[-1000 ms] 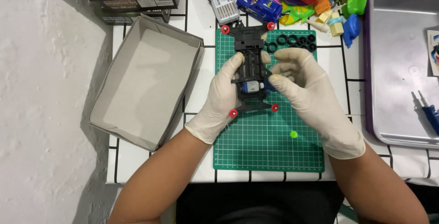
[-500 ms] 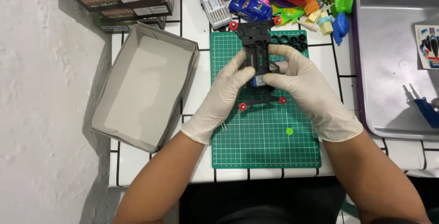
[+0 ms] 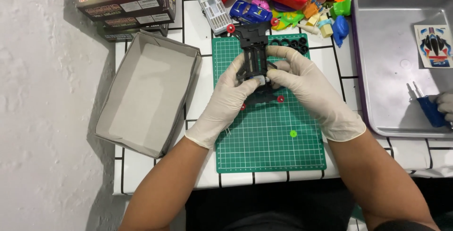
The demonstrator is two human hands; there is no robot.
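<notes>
Both gloved hands, left hand (image 3: 226, 101) and right hand (image 3: 309, 94), clamp a black chassis (image 3: 255, 56) between them, its long axis pointing away over the mat (image 3: 269, 141).

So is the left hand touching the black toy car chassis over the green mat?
Touching. The head view shows the left hand's gloved fingers wrapped onto the side of the black chassis, no gap between them.

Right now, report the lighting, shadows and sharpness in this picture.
Head view: even, soft light; sharp focus on both gloved hands, left hand and right hand, and the black chassis; soft shadow inside the grey box; mild sheen on the metal tray; no motion blur.
</notes>
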